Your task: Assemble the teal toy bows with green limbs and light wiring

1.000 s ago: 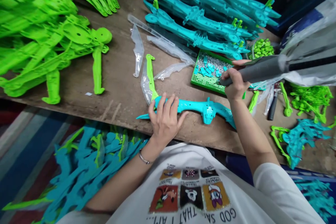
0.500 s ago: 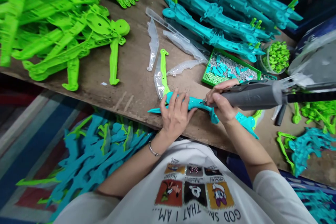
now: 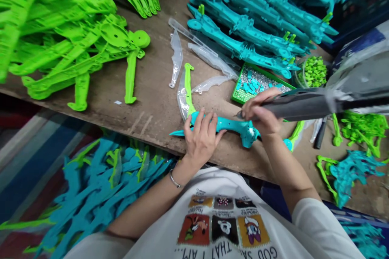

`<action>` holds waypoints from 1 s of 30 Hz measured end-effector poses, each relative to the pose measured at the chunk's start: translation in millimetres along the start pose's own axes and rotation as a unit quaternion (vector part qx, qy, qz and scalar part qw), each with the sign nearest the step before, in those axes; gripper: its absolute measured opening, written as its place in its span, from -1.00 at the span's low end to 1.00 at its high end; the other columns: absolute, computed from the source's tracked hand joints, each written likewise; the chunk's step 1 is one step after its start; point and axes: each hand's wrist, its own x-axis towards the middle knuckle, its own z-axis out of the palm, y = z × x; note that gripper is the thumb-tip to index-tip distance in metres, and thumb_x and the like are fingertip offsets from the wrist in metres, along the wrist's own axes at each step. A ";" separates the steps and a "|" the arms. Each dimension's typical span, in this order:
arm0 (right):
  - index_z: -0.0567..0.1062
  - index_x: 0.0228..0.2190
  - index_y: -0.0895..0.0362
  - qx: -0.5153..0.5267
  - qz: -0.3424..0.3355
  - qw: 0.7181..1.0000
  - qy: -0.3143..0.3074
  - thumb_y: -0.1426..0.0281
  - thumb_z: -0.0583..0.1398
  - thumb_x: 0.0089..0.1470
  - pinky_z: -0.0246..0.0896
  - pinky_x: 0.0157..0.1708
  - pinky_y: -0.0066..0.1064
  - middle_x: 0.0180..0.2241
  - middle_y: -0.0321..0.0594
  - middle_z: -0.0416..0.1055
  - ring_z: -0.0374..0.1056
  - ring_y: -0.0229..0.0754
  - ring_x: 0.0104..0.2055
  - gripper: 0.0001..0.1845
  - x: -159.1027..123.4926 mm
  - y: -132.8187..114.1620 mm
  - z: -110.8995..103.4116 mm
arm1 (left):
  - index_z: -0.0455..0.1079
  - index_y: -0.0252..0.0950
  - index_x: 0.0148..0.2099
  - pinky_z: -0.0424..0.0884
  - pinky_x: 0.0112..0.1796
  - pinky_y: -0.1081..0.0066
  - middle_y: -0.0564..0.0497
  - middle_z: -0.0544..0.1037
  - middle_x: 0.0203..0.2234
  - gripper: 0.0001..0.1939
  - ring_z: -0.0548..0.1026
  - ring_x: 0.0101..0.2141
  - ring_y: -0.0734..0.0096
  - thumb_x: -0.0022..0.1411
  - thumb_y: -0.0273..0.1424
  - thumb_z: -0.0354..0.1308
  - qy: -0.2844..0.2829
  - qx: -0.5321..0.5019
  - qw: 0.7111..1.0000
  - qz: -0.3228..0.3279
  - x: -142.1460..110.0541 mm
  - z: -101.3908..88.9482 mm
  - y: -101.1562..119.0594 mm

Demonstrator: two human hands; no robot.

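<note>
A long teal plastic toy part (image 3: 232,125) lies along the table's near edge. My left hand (image 3: 200,133) presses over its left end, fingers across the top and thumb along the near side. In my right hand (image 3: 264,113) is a grey electric screwdriver (image 3: 300,103), held nearly level. Its bit points left, just beyond the part's far edge, seemingly apart from it. From the part's left end a lime green piece (image 3: 188,89) with a clear plastic blade (image 3: 182,99) sticks out away from me. My right wrist hides some of the right end.
Behind the hands stands a green tray (image 3: 240,95) of small screws and teal bits, beside a tub of lime pieces (image 3: 314,71). Loose clear blades (image 3: 209,56) lie near teal parts (image 3: 243,44). Lime parts (image 3: 75,48) pile up left; assembled teal pieces (image 3: 112,194) sit below the edge.
The screwdriver has come away from the teal part, its bit lifting off towards the far side. My left hand stays on the part. The view has shifted slightly.
</note>
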 end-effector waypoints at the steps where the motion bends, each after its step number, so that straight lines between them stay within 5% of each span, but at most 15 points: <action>1: 0.42 -0.30 -0.07 0.009 -0.036 0.998 0.049 0.08 0.37 0.01 0.28 -0.61 -0.32 -0.68 -0.52 0.27 0.22 -0.24 -0.69 -0.68 6.6 -1.4 -2.2 | 0.31 -0.36 0.36 -0.01 0.35 -0.21 -0.34 0.53 0.19 -0.46 0.33 0.34 -0.15 0.46 -0.20 0.11 0.001 0.000 1.000 0.001 0.2 -0.1 0.2; 5: 0.41 -0.25 -0.05 -0.009 -0.100 0.984 0.149 0.15 0.34 0.07 0.30 -0.53 -0.35 -0.64 -0.52 0.26 0.24 -0.27 -0.64 -0.72 29.5 9.9 -12.7 | 0.30 -0.34 0.37 -0.04 0.36 -0.18 -0.31 0.53 0.20 -0.44 0.33 0.35 -0.14 0.44 -0.20 0.13 0.004 -0.006 1.000 -0.001 0.8 -1.0 1.0; 12: 0.42 -0.23 -0.01 -0.030 -0.089 0.984 0.154 0.13 0.35 0.05 0.27 -0.51 -0.35 -0.64 -0.52 0.26 0.27 -0.27 -0.64 -0.67 39.7 46.1 -16.4 | 0.05 -0.30 0.49 0.01 0.36 -0.17 -0.37 0.35 0.34 -0.21 0.21 0.41 -0.13 0.38 -0.12 0.21 0.056 -0.028 0.997 -0.038 -5.2 -12.7 -2.1; 20: 0.40 -0.27 -0.01 -0.057 -0.092 0.986 0.124 0.14 0.33 0.07 0.24 -0.56 -0.36 -0.64 -0.51 0.27 0.28 -0.27 -0.65 -0.71 44.5 54.6 -18.8 | 0.23 -0.29 0.40 -0.22 0.36 -0.28 -0.33 0.44 0.27 -0.18 0.27 0.36 -0.27 0.26 0.02 0.29 0.066 -0.008 0.995 -0.079 -12.2 -21.8 -19.1; 25: 0.42 -0.28 -0.01 -0.055 -0.105 0.985 0.122 0.14 0.33 0.09 0.27 -0.54 -0.33 -0.64 -0.49 0.26 0.27 -0.25 -0.65 -0.74 46.1 34.9 -13.4 | 0.24 -0.28 0.39 -0.17 0.36 -0.24 -0.31 0.50 0.23 -0.18 0.38 0.29 -0.21 0.23 0.01 0.32 0.090 -0.023 0.992 -0.082 -11.6 -17.4 -18.6; 30: 0.42 -0.37 -0.01 0.010 -0.103 0.991 0.085 0.18 0.33 0.09 0.24 -0.60 -0.31 -0.64 -0.46 0.21 0.22 -0.24 -0.67 -0.77 23.5 -12.4 21.0 | 0.17 -0.34 0.41 -0.07 0.36 -0.22 -0.33 0.53 0.18 -0.08 0.41 0.28 -0.19 0.19 0.02 0.37 0.106 -0.023 0.989 -0.099 -12.0 -17.5 -17.1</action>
